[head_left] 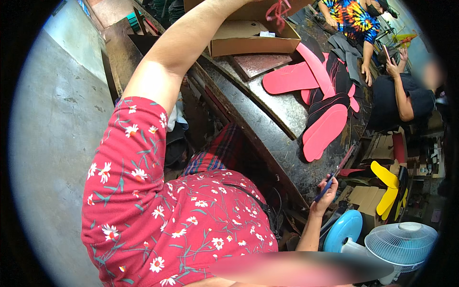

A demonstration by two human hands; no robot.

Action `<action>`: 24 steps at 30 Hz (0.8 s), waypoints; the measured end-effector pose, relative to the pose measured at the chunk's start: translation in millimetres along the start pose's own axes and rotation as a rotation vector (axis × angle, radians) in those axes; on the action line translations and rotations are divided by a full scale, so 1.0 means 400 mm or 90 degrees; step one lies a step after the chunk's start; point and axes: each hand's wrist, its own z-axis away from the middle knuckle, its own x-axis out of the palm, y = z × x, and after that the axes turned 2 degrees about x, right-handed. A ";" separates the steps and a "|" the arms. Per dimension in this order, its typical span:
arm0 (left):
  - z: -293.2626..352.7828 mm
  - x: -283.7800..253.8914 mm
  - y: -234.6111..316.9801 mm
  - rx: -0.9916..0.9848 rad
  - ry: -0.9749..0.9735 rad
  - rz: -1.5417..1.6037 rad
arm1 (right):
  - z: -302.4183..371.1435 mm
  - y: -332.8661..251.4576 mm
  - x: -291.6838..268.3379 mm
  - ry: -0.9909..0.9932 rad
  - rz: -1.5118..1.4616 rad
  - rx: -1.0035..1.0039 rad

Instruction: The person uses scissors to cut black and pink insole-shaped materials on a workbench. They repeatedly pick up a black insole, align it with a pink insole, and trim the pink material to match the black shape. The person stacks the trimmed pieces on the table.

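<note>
My right hand (326, 196) is closed around the blue handles of a pair of scissors (340, 166), whose long blades point up and away along the table's right edge. At the upper edge my left arm reaches over a brown cardboard box (256, 46); only a sliver of my left hand (245, 1) shows, and its fingers are cut off. Pinkish-red string (278, 14) hangs over the box just beside it. Between my hands, pink sole-shaped pieces (325, 131) lie heaped with black ones (338, 79) on the dark table (303, 170).
A metal slab (287, 112) lies near the table's close edge. Across the table are a person in a tie-dye shirt (351, 19) and another in black (394, 100) holding up a phone. Yellow sole shapes (388, 189) and a fan (401, 244) stand at the right.
</note>
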 end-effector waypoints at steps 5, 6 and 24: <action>0.046 -0.211 0.156 -0.168 -0.507 0.148 | -0.004 0.011 -0.009 -0.001 -0.026 0.008; 0.106 -0.257 0.213 -0.203 -0.422 0.176 | -0.003 0.011 -0.012 -0.007 -0.020 0.013; 0.594 -0.160 0.161 -0.630 -0.035 0.353 | -0.011 0.038 -0.029 0.025 -0.018 -0.008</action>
